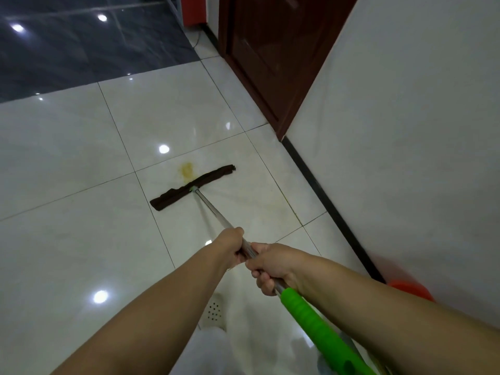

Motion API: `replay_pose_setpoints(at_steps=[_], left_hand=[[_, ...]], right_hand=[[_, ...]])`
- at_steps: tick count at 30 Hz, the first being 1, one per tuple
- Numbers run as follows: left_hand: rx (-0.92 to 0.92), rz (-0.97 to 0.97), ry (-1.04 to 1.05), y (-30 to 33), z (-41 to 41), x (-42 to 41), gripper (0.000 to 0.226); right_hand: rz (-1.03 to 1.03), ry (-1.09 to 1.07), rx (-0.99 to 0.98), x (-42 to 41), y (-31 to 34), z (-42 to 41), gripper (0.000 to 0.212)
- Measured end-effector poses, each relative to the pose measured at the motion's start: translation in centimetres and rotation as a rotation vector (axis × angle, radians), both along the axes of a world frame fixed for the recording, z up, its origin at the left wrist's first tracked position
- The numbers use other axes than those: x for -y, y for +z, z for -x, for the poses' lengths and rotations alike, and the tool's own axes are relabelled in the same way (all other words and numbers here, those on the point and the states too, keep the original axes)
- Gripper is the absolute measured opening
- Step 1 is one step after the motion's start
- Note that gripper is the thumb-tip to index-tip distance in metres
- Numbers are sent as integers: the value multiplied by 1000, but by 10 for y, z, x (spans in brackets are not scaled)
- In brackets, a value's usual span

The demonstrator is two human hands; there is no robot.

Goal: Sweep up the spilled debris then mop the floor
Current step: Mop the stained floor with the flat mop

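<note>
Your left hand (233, 246) is wrapped tight around the metal pole of the mop (211, 205), and your right hand (270, 266) grips the same pole just behind it, right above the green handle sleeve (316, 324). The dark brown mop head (192, 187) lies flat on the white tiled floor (67, 158), angled across a grout line, its far edge touching a yellowish stain (187, 169). To your right a white wall (405, 131) with a black baseboard (324, 196) runs close alongside the mop; a dark red-brown door (270, 55) stands farther ahead on that side. An orange object (411, 289) sits low against the wall near your right forearm; you cannot tell what it is. A white perforated slipper (215, 311) shows beneath your arms. Dark glossy flooring (81, 44) begins beyond the white tiles.
</note>
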State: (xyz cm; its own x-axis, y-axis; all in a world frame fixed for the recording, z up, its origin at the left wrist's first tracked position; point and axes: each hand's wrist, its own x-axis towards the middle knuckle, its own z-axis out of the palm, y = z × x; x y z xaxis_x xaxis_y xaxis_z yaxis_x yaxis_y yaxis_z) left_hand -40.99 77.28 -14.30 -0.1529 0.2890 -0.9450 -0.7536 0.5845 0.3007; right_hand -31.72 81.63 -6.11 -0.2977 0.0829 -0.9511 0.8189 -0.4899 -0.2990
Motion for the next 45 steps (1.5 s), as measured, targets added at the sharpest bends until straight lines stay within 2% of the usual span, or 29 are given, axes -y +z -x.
replay_pose_setpoints(at_steps=[5,10,16,21,37,41,45], left_hand=[[-63,9,-43,-6,39,-2,27],[-75,28,-71,-8,44,-4,27],[-114,55,-129,-11,11,-1,26],[-116,63,-180,-3,-42,-2,26],[71,-8,-308,32,-311,-19,32],[91,-45,-359,39,-348,-24,32],[84,-97,-334,42,-358,-28,41]], right_hand=[[94,-128,-52,3,-12,36,26],[369,-437,-133,2,-15,32,32],[350,-488,-123,9,-10,-2,31],[320,-507,-103,11,1,-55,29],[230,-613,1,3,53,-320,22],[221,-701,14,4,56,-356,19],[213,-661,45,-5,58,-362,20]])
